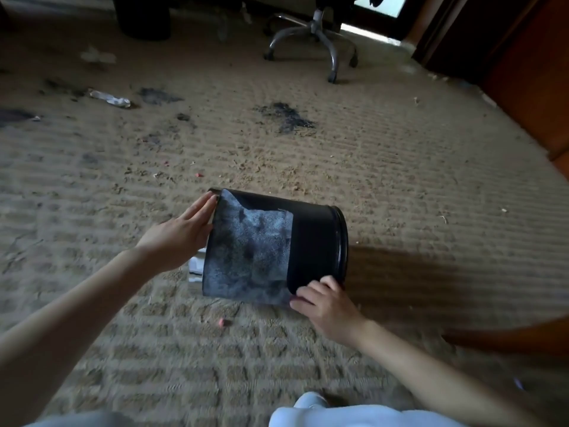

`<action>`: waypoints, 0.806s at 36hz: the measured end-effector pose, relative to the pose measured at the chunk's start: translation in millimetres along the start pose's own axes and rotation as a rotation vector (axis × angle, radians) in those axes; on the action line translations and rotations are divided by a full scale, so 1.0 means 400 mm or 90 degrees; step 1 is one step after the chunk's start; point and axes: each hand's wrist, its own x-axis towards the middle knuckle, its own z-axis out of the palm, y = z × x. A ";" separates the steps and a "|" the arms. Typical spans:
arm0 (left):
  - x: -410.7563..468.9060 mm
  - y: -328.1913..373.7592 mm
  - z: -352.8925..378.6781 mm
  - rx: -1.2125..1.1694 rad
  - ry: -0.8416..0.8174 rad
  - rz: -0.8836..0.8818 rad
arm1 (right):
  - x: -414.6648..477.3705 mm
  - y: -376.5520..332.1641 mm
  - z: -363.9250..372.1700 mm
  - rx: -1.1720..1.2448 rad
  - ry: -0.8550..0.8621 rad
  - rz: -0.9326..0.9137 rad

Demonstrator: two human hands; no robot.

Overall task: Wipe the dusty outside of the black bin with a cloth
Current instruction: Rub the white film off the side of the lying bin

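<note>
The black bin (311, 238) lies on its side on the carpet, its glossy rim facing right. A grey, dusty patch (246, 257) covers the left half of its wall, and the right half is plain black. My left hand (178, 235) presses flat against the bin's left end with straight fingers. My right hand (323, 303) has curled fingers on the bin's near lower edge. No cloth shows in either hand. Something white (195, 268) peeks out beside the bin's left end, below my left hand; whether it is cloth or paper is unclear.
The beige carpet (400, 180) has dark stains (286, 117) and scattered litter, including a crumpled clear wrapper (109, 98). An office chair base (314, 41) stands at the back. Wooden furniture (523, 72) runs along the right. My knees in light trousers (338, 414) are at the bottom.
</note>
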 end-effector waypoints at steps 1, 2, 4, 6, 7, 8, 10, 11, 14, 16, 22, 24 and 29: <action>0.002 -0.005 0.003 -0.005 -0.002 0.003 | 0.001 0.001 -0.011 0.008 0.032 0.016; 0.003 -0.009 0.006 -0.008 -0.003 0.010 | 0.011 0.005 -0.031 0.017 0.074 0.034; 0.000 -0.013 0.012 -0.013 -0.004 0.017 | 0.052 0.022 -0.083 0.021 0.162 0.054; -0.005 -0.013 0.012 -0.018 -0.005 0.013 | 0.111 0.052 -0.137 0.020 0.210 0.068; -0.006 -0.013 0.012 -0.020 -0.005 0.010 | 0.142 0.073 -0.154 0.024 0.218 0.085; -0.006 -0.013 0.013 -0.021 -0.004 0.010 | 0.175 0.095 -0.165 0.035 0.219 0.113; -0.007 -0.017 0.014 -0.012 -0.009 0.015 | 0.240 0.131 -0.165 0.086 0.199 0.188; -0.007 -0.020 0.016 -0.009 -0.013 0.018 | 0.268 0.144 -0.156 0.112 0.176 0.221; -0.004 -0.024 0.023 -0.017 -0.013 0.019 | 0.312 0.146 -0.111 0.121 0.102 0.272; -0.004 -0.026 0.024 -0.019 -0.009 0.014 | 0.306 0.133 -0.088 0.126 0.130 0.272; -0.005 -0.030 0.028 -0.024 -0.001 0.014 | 0.219 0.069 -0.075 0.077 0.201 0.187; -0.002 -0.030 0.030 -0.022 0.002 0.015 | 0.182 0.041 -0.070 0.058 0.195 0.153; 0.007 -0.032 0.044 -0.103 0.045 0.061 | 0.092 0.004 -0.035 -0.023 0.083 -0.022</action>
